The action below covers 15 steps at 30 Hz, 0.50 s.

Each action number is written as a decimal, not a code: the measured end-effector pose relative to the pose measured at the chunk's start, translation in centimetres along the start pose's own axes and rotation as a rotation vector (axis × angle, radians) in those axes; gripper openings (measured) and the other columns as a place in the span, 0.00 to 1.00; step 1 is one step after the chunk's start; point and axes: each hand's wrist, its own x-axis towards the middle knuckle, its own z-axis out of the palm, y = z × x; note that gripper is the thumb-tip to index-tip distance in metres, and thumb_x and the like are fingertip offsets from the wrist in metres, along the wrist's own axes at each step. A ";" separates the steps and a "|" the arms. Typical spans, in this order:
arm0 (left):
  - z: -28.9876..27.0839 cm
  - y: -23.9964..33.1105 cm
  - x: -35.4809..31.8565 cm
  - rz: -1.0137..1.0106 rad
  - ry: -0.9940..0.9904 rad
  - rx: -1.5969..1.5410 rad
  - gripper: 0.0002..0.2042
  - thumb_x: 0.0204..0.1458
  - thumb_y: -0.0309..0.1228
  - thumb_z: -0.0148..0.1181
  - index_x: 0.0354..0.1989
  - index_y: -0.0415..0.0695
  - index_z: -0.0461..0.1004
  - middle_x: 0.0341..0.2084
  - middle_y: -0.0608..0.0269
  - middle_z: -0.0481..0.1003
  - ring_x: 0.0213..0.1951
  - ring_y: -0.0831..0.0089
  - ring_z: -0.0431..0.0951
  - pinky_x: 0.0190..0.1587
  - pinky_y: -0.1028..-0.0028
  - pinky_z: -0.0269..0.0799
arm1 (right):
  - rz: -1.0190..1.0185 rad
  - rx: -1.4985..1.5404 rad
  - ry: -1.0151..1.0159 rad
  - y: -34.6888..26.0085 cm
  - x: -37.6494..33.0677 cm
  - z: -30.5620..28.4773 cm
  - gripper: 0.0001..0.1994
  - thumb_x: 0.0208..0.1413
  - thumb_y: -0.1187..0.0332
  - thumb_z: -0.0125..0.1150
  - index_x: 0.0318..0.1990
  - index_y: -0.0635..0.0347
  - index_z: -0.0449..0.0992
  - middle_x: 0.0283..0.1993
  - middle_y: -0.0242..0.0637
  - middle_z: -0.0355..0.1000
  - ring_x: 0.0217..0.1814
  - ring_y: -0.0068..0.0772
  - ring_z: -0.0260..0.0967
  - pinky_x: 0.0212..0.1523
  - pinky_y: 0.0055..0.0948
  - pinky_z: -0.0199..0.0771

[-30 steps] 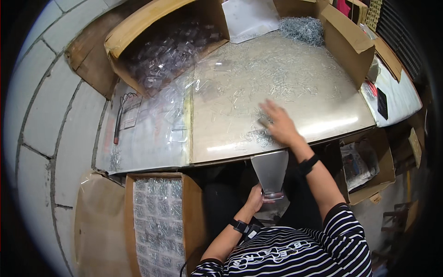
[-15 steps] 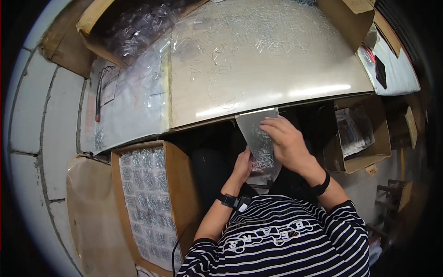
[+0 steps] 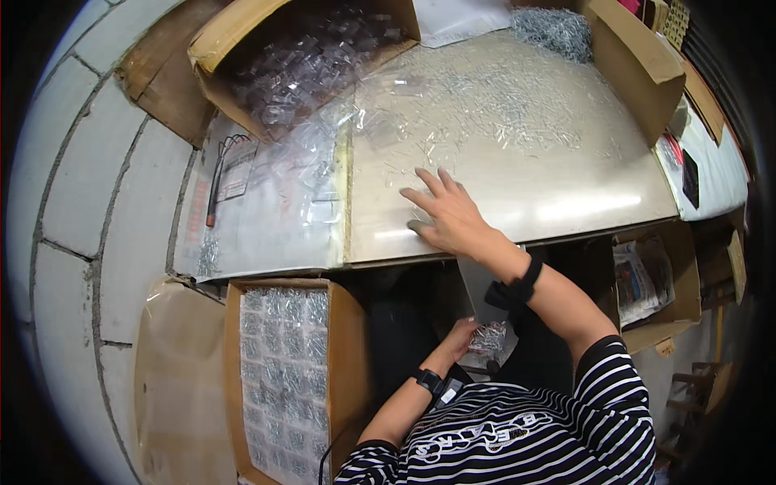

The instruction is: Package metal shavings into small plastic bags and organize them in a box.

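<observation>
My right hand (image 3: pixel 451 217) is over the front part of the tabletop (image 3: pixel 517 182), fingers spread, holding nothing. Loose small shiny metal pieces (image 3: pixel 517 109), thin like pins or clips, are scattered on the board beyond it. Below the table edge my left hand (image 3: pixel 461 339) is closed at the side of a small clear container (image 3: pixel 490 338) filled with such pieces. A grey sloping metal sheet (image 3: pixel 478 291) runs down from the table edge towards this container, partly hidden by my right forearm. The far side of the left hand's grip is hidden.
A carton (image 3: pixel 347 347) at my left holds rows of filled clear boxes (image 3: pixel 283 380). Far left, a tipped carton (image 3: pixel 234 36) spills empty clear boxes (image 3: pixel 323 56). A heap of metal pieces (image 3: pixel 554 34) lies at the back. An open carton (image 3: pixel 687 275) stands below right.
My right hand has moved from the metal sheet up onto the tabletop, its fingers spreading. My left hand stays low by the container. The view has shifted, showing more of the table's far side.
</observation>
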 end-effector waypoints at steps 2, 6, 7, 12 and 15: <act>1.7 0.7 0.0 0.074 0.116 -0.015 0.11 0.55 0.25 0.47 0.44 0.36 0.70 0.35 0.59 0.76 0.28 0.71 0.79 0.24 0.71 0.77 | 0.010 -0.156 -0.053 0.5 2.3 0.6 0.24 0.51 0.60 0.58 0.58 0.48 0.66 0.65 0.45 0.54 0.68 0.60 0.47 0.61 0.55 0.56; 1.8 2.3 -0.4 0.121 0.185 -0.074 0.10 0.50 0.22 0.52 0.42 0.37 0.72 0.33 0.61 0.76 0.25 0.73 0.77 0.20 0.72 0.76 | -0.040 -0.315 -0.322 2.8 2.3 1.1 0.26 0.53 0.58 0.56 0.60 0.46 0.63 0.67 0.45 0.52 0.69 0.63 0.44 0.61 0.58 0.53; 1.1 2.1 -0.3 0.137 0.171 -0.118 0.10 0.54 0.28 0.51 0.42 0.39 0.72 0.33 0.61 0.76 0.25 0.72 0.77 0.21 0.71 0.76 | -0.083 -0.350 -0.274 3.1 1.0 1.7 0.24 0.54 0.61 0.55 0.59 0.50 0.64 0.65 0.45 0.55 0.68 0.58 0.47 0.62 0.53 0.55; 2.4 3.9 -0.9 0.089 0.212 -0.084 0.21 0.61 0.44 0.40 0.43 0.38 0.72 0.31 0.59 0.76 0.26 0.70 0.78 0.19 0.72 0.75 | -0.024 0.218 -0.092 5.1 -4.8 -3.0 0.17 0.53 0.73 0.53 0.51 0.61 0.72 0.56 0.46 0.68 0.61 0.44 0.63 0.59 0.34 0.64; 3.2 3.8 -0.4 0.110 0.199 -0.006 0.22 0.62 0.45 0.39 0.43 0.37 0.71 0.31 0.59 0.76 0.26 0.70 0.78 0.20 0.72 0.75 | 0.167 0.403 0.072 6.5 -4.5 -5.4 0.17 0.57 0.67 0.53 0.53 0.59 0.71 0.58 0.46 0.66 0.62 0.45 0.62 0.61 0.35 0.61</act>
